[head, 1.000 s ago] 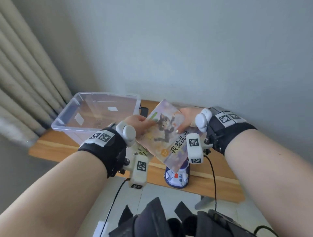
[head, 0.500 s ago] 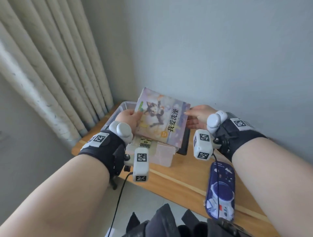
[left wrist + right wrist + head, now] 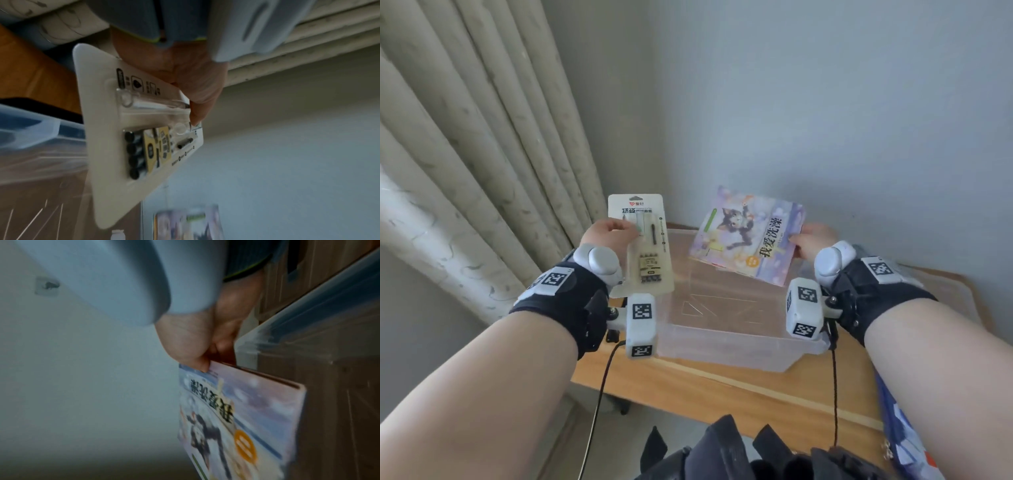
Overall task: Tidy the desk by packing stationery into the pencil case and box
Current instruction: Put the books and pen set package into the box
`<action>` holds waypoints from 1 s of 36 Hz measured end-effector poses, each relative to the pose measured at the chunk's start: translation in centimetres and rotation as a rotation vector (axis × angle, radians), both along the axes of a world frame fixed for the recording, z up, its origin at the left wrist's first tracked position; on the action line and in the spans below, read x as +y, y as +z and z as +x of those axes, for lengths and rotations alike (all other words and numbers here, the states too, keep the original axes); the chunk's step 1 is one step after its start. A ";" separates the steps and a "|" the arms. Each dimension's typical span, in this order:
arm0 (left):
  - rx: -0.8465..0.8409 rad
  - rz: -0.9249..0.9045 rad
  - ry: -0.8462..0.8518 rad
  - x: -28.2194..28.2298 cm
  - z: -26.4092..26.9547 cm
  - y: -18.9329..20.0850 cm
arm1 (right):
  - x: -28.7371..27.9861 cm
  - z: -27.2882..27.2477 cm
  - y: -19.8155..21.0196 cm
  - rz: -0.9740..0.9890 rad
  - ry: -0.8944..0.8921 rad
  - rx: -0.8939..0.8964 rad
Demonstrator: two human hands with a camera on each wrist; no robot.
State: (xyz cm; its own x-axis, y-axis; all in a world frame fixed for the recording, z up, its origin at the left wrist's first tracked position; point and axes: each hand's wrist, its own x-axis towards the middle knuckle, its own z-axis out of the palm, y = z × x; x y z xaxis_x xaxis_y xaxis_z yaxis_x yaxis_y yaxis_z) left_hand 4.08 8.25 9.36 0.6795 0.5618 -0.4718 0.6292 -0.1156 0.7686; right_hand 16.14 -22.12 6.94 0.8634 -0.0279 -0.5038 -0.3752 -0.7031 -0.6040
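Left hand (image 3: 608, 230): pinches blister card (image 3: 642, 245) of pen refills by its left edge, card upright at centre left of the head view, above the left rim of the clear box (image 3: 726, 346). Right hand (image 3: 814, 240): grips picture book (image 3: 748, 234) by its right edge, thumb on the cover, book tilted over the box's far right corner. Box: on the wooden bench (image 3: 756, 394), centre of frame, faint clear set squares on its floor. Pencil case (image 3: 904, 442): only a patterned blue strip at the lower right edge; whether zipped cannot be told. Step in hand, judged: lowering both items into the box. Best done one after the other, book laid flat on the floor first, card flat on top, each released only once below the rim so that neither catches on the wall. Left wrist view only: thumb (image 3: 197, 104) over the clear blister, a row of black caps on the card. Right wrist view only: book's spine edge just beside the box corner, fingers curled beneath the cover. Head view only: where both items stand over the box.
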 end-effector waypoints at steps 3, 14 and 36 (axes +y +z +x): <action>-0.008 -0.049 0.038 0.4 -0.3 -0.4 | -0.8 -0.2 0.0 -0.108 0.031 -0.036; 0.010 -0.065 0.049 0.8 0.1 -0.5 | -0.4 -0.4 0.3 -0.089 0.061 0.063; -0.160 -0.140 -0.071 0.0 1.2 5.0 | -5.2 -3.6 9.8 0.057 0.116 -0.039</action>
State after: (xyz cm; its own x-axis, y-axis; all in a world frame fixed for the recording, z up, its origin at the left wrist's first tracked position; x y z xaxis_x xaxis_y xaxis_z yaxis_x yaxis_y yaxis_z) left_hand 5.28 8.27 14.37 0.7874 0.4471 -0.4243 0.4917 -0.0406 0.8698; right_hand 12.51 -27.31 16.76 0.8784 0.1007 -0.4673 -0.2686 -0.7047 -0.6567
